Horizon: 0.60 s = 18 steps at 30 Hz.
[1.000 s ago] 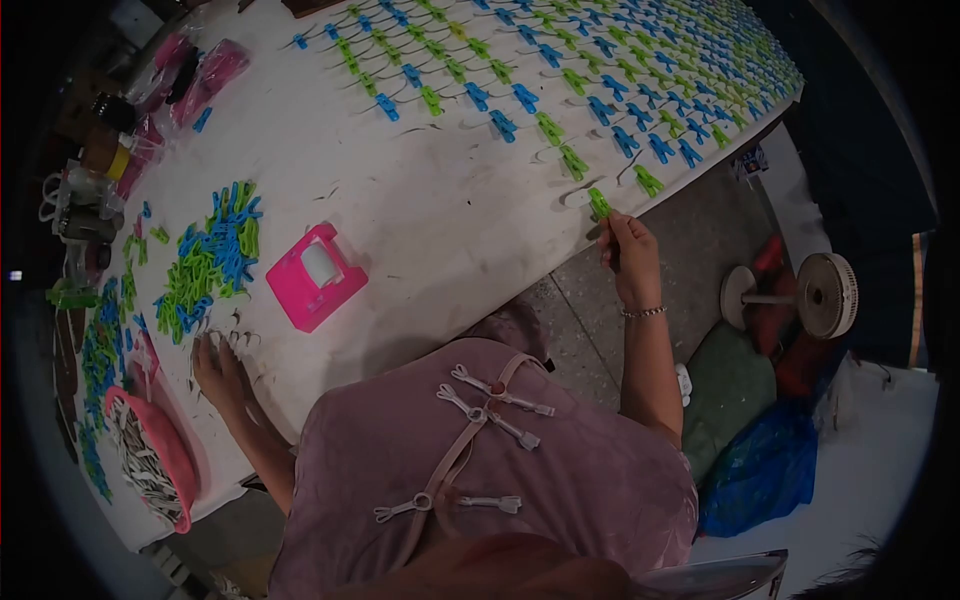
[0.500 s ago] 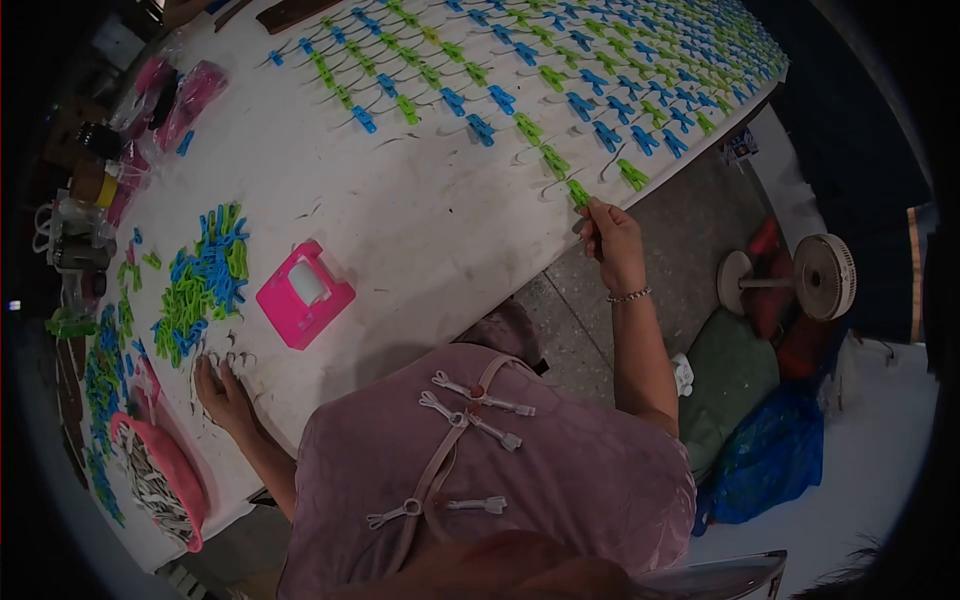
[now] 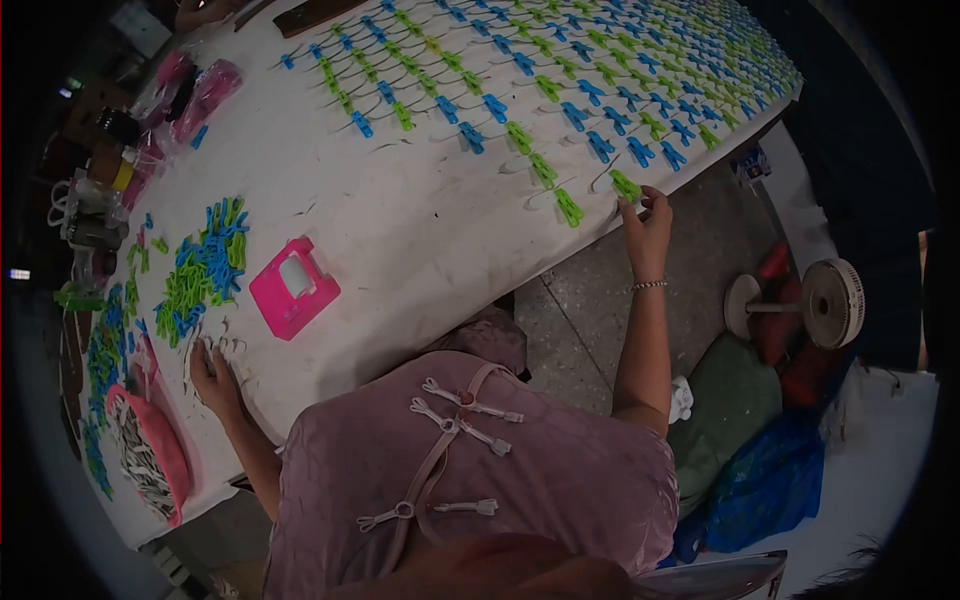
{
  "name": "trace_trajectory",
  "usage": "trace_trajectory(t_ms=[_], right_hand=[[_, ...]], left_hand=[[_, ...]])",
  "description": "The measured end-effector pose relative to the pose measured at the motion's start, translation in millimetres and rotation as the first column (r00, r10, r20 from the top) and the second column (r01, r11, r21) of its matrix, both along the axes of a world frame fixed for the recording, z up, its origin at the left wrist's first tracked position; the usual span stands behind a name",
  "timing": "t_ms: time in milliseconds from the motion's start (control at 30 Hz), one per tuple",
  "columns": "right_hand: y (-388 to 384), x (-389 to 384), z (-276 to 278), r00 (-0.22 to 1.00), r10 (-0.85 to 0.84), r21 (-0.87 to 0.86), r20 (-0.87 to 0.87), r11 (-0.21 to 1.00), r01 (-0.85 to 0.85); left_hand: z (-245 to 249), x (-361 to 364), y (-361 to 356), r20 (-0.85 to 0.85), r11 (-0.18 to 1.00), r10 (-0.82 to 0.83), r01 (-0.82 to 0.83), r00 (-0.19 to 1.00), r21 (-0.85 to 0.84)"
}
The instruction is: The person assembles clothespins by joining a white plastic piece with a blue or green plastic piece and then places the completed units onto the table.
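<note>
Near the table's front right edge, my right hand (image 3: 649, 220) pinches a green clip (image 3: 625, 185) by its near end. To its left lies another green clip (image 3: 568, 207), the front one of a row with thin hooked pieces beside it. My left hand (image 3: 213, 378) rests at the left of the table, fingers a little apart, over small curved pieces (image 3: 228, 344). Just beyond it is a pile of blue and green clips (image 3: 208, 262). The pink tape dispenser (image 3: 294, 288) stands right of that pile.
Many rows of blue and green clips (image 3: 600, 90) cover the far right of the white table (image 3: 400, 230). At left are a pink basket (image 3: 168, 450) of grey pieces, jars (image 3: 120, 125) and pink bags (image 3: 207, 98). A fan (image 3: 832, 303) stands on the right. Another person's hand (image 3: 205, 12) shows at top left.
My right hand has moved right from the row's front green clip to the separate green clip near the edge. My left hand stays by the curved pieces. The view has shifted slightly.
</note>
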State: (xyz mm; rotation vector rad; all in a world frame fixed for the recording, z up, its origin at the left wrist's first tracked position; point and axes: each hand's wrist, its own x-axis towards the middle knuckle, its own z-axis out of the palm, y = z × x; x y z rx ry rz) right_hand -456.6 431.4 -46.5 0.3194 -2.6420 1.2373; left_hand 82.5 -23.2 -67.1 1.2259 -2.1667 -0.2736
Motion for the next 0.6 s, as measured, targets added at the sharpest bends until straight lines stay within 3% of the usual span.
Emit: trace_trajectory(t_ms=[67, 233, 333, 500, 600], right_hand=[[0, -6, -5, 1.000, 0.011, 0.009, -0.021, 1.000, -0.011], [-4, -15, -16, 0.998, -0.012, 0.029, -0.067, 0.999, 0.014], [-4, -15, -14, 0.997, -0.013, 0.015, -0.076, 1.000, 0.014], [-10, -11, -10, 0.997, -0.054, -0.014, -0.063, 0.998, 0.053], [-9, -15, -12, 0.997, -0.064, -0.008, -0.051, 0.998, 0.063]], left_hand=[[0, -3, 5, -0.080, 0.999, 0.039, -0.036, 0.996, 0.035], [5, -3, 8, -0.034, 0.999, 0.045, -0.045, 0.998, -0.014], [4, -2, 15, -0.094, 0.996, 0.047, -0.040, 0.994, 0.080], [-3, 17, 17, -0.184, 0.994, -0.082, 0.094, 0.979, 0.057], [-1, 25, 17, -0.133, 0.996, -0.071, 0.077, 0.989, 0.042]])
